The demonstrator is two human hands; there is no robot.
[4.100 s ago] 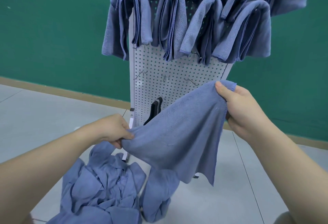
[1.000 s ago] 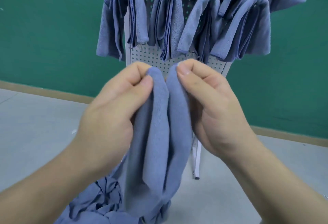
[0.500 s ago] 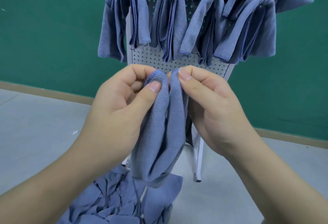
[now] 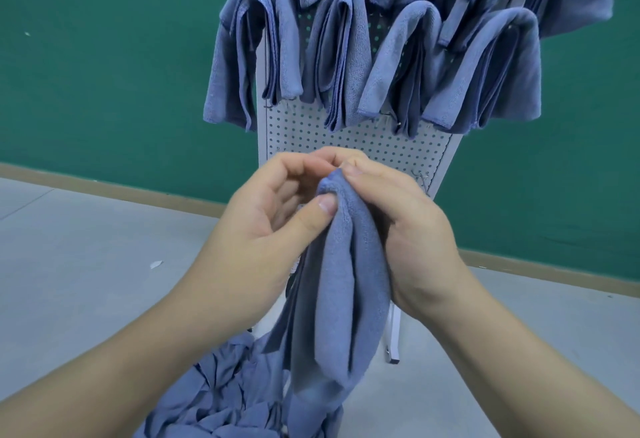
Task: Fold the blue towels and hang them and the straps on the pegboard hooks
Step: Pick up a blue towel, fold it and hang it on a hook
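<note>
Both hands, left hand (image 4: 273,226) and right hand (image 4: 408,229), pinch folded towel (image 4: 341,299) top; long axis hangs vertical, pegboard (image 4: 346,136) directly behind.

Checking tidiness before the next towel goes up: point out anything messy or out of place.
A heap of crumpled towels lies unfolded on the floor below the pegboard. A small white scrap lies on the floor to the left. The hung towels look neatly draped.
</note>
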